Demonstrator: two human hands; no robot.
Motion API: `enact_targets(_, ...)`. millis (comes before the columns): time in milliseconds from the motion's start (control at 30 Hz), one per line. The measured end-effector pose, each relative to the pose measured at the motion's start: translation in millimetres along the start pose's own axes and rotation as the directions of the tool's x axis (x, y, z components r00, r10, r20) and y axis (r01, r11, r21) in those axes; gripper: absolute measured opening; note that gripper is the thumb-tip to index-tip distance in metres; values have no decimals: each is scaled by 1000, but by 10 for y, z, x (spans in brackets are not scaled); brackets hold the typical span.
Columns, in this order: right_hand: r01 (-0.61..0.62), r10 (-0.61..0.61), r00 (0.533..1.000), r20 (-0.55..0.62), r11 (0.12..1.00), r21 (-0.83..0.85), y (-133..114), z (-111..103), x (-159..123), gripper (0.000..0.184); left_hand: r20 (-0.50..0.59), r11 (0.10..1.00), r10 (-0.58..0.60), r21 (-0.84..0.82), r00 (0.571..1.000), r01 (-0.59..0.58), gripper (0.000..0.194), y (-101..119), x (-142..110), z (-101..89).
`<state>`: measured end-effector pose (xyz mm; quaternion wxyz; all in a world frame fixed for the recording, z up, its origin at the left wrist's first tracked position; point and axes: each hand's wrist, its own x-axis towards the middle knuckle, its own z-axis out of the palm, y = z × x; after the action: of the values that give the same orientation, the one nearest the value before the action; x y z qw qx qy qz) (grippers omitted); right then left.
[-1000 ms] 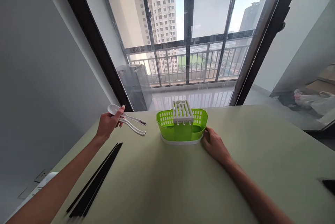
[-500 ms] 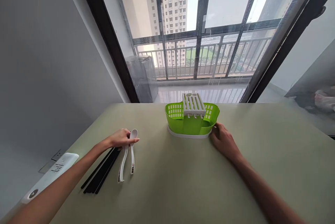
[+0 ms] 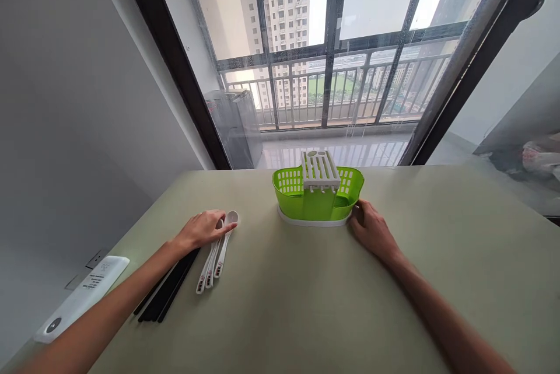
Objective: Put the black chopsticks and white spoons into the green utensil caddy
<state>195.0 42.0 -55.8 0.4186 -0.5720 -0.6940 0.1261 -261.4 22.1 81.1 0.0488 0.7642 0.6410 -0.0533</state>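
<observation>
Several white spoons (image 3: 224, 250) lie on the table with their handles toward me. My left hand (image 3: 203, 229) is closed on them near the bowls, its thumb against the rightmost spoon. Beneath and beside that wrist rests a bundle of black chopsticks (image 3: 167, 299). A green utensil basket (image 3: 290, 203) with a white base stands farther back, a white slotted rack (image 3: 321, 171) with small hooks across its middle. My right hand (image 3: 371, 229) has its fingers curled against the basket's lower right end; some fingertips are hidden behind it.
A long white box with a dark round mark (image 3: 83, 298) lies at the table's left edge, partly behind my left forearm. The pale green table (image 3: 280, 315) reaches a glass sliding door (image 3: 328, 59) at the back. A wall runs along the left.
My left hand has shifted slightly right, and the spoons have swung so their handles slant together toward the lower left. My right hand stays at the basket. The view has tilted slightly.
</observation>
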Motion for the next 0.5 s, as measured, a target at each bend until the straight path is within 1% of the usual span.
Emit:
enact_targets(67, -2, 2, 1000, -2, 1000, 4, -7, -1, 3, 47, 2, 998, -43, 37, 999, 43, 66, 39, 12, -76)
enact_targets(100, -4, 4, 1000, -3, 1000, 7, -12, 0, 6, 47, -14, 995, -80, 55, 997, 80, 68, 70, 26, -122)
enact_targets(133, -5, 5, 1000, -6, 1000, 10, -19, 2, 9, 46, -54, 991, -110, 74, 992, 114, 71, 117, 45, -173)
enact_targets(167, -6, 6, 1000, -8, 1000, 13, -26, 3, 13, 46, -119, 987, -119, 89, 986, 130, 73, 182, 67, -228)
enact_targets(200, -5, 5, 1000, -10, 1000, 16, -35, 5, 17, 45, -208, 988, -97, 96, 973, 119, 74, 273, 90, -287)
enact_targets(233, -3, 4, 1000, -11, 1000, 20, -44, 6, 22, 45, -314, 993, -41, 91, 949, 73, 73, 393, 110, -351)
enact_targets(267, -2, 2, 1000, -13, 1000, 22, -52, 6, 27, 45, -422, 996, 39, 84, 906, -4, 71, 543, 127, -418)
enact_targets(333, -1, 2, 1000, -19, 1000, 25, -67, 4, 38, 45, -610, 979, 185, 50, 771, -196, 61, 923, 143, -553)
enact_targets(367, -2, 2, 1000, -23, 1000, 25, -72, 3, 44, 45, -669, 960, 225, 30, 708, -277, 56, 1142, 144, -614)
enact_targets(433, -2, 3, 1000, -29, 1000, 24, -75, -2, 55, 45, -743, 917, 288, 32, 604, -397, 53, 1593, 147, -704)
enact_targets(467, -2, 3, 999, -32, 1000, 23, -74, -4, 60, 46, -757, 899, 312, 40, 574, -436, 54, 1804, 155, -724)
enact_targets(500, -3, 4, 999, -36, 1000, 22, -71, -5, 65, 46, -759, 882, 339, 50, 557, -468, 56, 1994, 174, -724)
